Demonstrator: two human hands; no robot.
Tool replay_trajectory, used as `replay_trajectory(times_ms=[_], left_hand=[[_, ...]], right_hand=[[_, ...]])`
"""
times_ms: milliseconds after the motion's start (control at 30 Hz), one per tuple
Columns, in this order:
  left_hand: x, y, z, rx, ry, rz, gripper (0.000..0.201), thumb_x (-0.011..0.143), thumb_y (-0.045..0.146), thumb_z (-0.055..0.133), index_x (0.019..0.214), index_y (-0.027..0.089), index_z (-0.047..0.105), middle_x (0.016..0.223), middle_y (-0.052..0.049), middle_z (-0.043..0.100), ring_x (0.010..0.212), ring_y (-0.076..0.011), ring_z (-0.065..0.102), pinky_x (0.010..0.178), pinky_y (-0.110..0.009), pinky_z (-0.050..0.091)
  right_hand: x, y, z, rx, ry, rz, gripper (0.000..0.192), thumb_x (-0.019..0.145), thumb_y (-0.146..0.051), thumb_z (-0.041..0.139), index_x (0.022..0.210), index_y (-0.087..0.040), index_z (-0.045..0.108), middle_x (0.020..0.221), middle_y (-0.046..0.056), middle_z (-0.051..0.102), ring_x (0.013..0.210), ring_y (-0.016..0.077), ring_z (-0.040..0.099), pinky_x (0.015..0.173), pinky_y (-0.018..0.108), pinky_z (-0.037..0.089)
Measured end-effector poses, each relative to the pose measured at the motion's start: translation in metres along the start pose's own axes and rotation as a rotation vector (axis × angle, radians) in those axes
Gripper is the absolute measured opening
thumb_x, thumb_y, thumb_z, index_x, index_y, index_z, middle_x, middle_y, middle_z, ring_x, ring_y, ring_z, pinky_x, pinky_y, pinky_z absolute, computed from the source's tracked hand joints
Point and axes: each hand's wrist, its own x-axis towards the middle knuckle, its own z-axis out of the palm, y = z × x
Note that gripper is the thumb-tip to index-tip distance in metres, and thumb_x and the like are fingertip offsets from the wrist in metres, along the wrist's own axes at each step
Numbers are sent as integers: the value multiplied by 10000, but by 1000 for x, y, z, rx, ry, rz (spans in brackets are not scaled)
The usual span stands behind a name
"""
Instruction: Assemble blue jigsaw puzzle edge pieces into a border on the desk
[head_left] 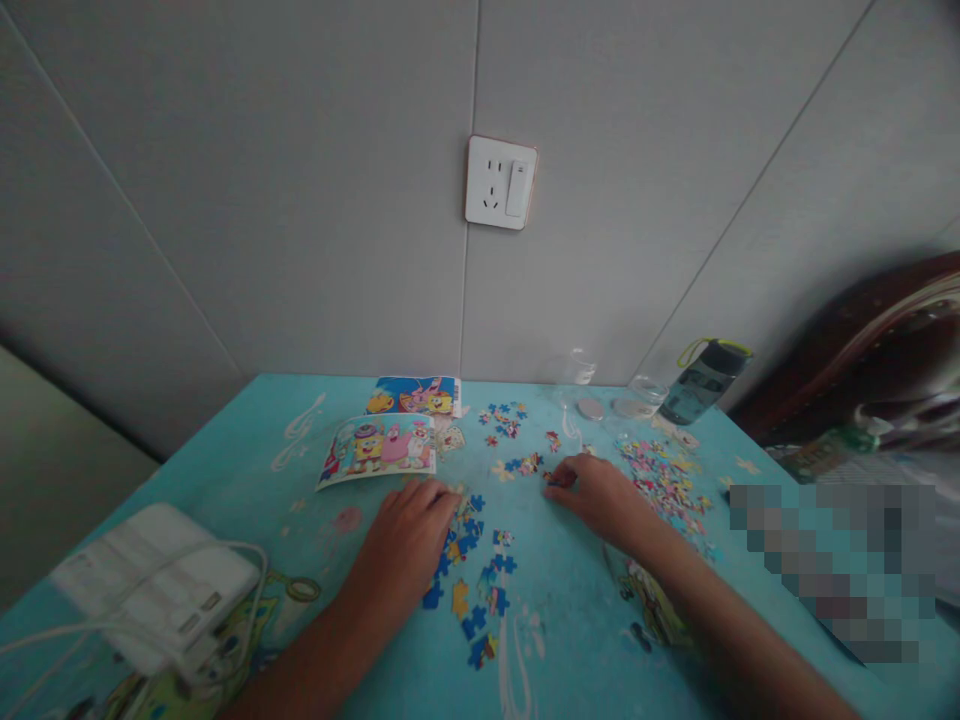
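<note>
My left hand rests palm down on the turquoise table, fingers spread over a cluster of blue puzzle pieces. My right hand lies further right, its fingertips pinching a small puzzle piece next to a short joined strip of pieces. A heap of loose colourful pieces lies just right of that hand. Two cartoon reference pictures lie behind my left hand, the near one and the far one.
A white power adapter with cables sits at the near left corner. A dark water bottle, a clear cup and round lids stand by the wall. A wall socket is above. Dark wooden furniture stands right.
</note>
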Motion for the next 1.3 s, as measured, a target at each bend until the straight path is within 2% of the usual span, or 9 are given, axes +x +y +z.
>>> replay_trajectory(times_ms=[200,367,500,733,867,1100,1300], left_hand=[[-1,6,-3,5,-3,-4,283,964,127,467,1133,234,667,1069,-68,640,1025,-226,579,866,-376,452],[-1,7,-6,1,-23,-15,292,958,114,472,1141,228,669,1064,-73,644,1021,-228,586,866,-384,460],[-1,6,-5,-10,-2,-8,262,975,147,471,1129,225,668,1063,-70,638,1020,-224,584,881,-378,459],[0,3,-4,-82,15,-22,245,969,161,494,1120,228,674,1051,-63,658,1015,-230,588,885,-389,460],[1,1,-4,-185,17,-41,221,958,161,513,1094,207,681,1052,-65,664,1010,-223,596,914,-380,460],[2,-2,-6,-410,56,-147,128,920,181,553,934,199,680,958,-46,684,915,-206,622,859,-343,471],[4,1,-11,-824,1,-317,145,914,291,567,935,209,685,867,-10,702,793,-171,639,730,-282,489]], right_hand=[[3,5,19,26,62,26,186,858,-341,646,970,-202,699,960,91,708,911,252,658,804,360,478],[1,11,13,147,-20,13,152,822,-272,651,941,-198,707,951,78,710,858,228,649,753,327,478],[-2,10,13,204,-29,-26,85,822,-235,618,870,-211,684,830,37,706,743,195,629,674,296,445],[-8,3,10,247,-3,-45,148,876,-270,547,852,-221,684,777,25,699,671,178,608,627,288,422],[-9,1,5,315,42,-39,172,887,-309,554,884,-212,697,799,35,696,693,181,598,651,298,438],[-13,-6,2,733,-118,0,237,860,-418,646,846,-186,696,797,32,697,704,162,602,628,273,443],[-16,-11,3,900,-138,120,259,794,-405,736,924,-183,708,736,10,693,592,119,549,562,253,407]])
